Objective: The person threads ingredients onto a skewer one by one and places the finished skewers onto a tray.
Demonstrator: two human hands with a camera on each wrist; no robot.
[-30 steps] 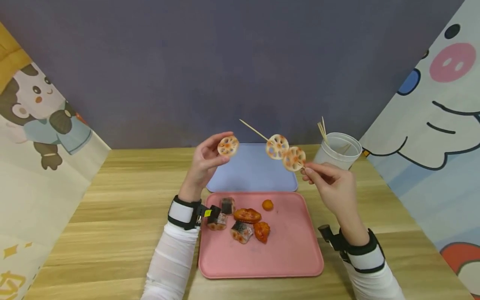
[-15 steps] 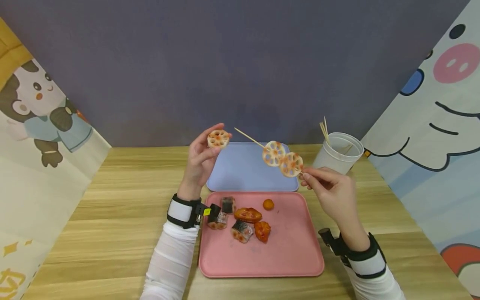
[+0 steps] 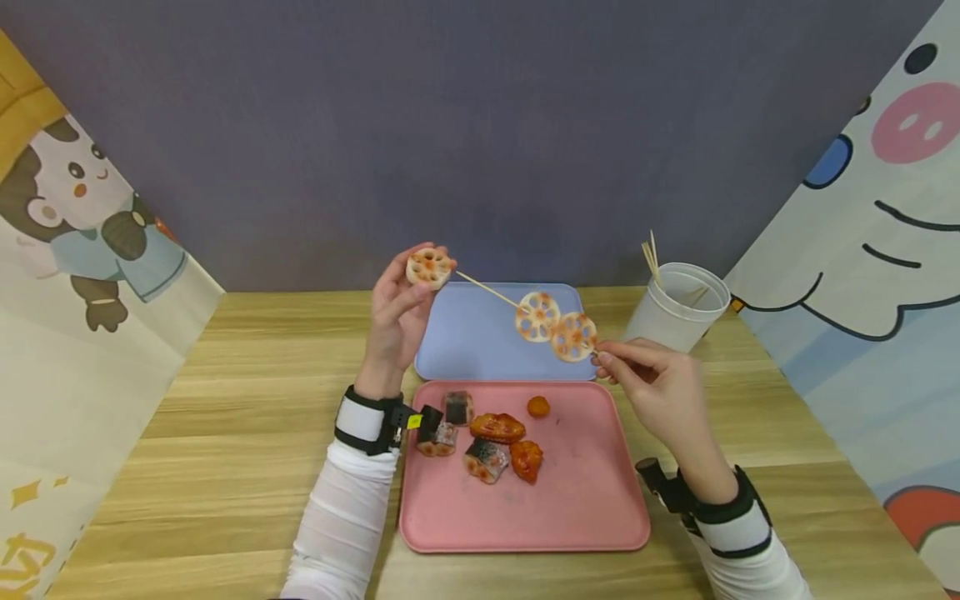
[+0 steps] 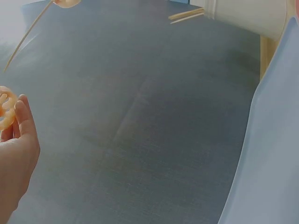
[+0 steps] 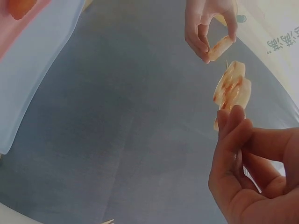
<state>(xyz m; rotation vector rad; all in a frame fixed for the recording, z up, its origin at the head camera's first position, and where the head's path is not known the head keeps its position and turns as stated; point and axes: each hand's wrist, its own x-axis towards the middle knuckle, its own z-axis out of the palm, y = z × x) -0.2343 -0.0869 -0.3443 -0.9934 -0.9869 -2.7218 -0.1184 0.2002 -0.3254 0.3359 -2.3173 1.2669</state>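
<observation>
My left hand (image 3: 397, 317) pinches a round lotus root slice (image 3: 429, 268) by its edge, held up over the back of the table. My right hand (image 3: 660, 383) pinches the lower end of a wooden skewer (image 3: 487, 289) that slants up to the left. Two more lotus root slices are threaded on it, an upper one (image 3: 537, 317) and a lower one (image 3: 573, 337) close to my fingertips. In the head view the bare skewer tip points at the right edge of the loose slice. The left wrist view shows a small gap between that tip and the slice (image 4: 6, 108).
A pink tray (image 3: 525, 525) holds fish chunks (image 3: 486, 460), a chicken wing (image 3: 497, 427), a glazed meat piece (image 3: 527, 460) and an orange ball (image 3: 537, 407). Behind it lies a blue tray (image 3: 480, 350). A white bucket (image 3: 671, 321) with skewers stands at right. A grey wall (image 3: 480, 142) rises behind.
My left hand has moved left and slightly up with its slice, turning the slice's face. My right hand has shifted a little left and down, bringing the skewer tip closer to that slice.
</observation>
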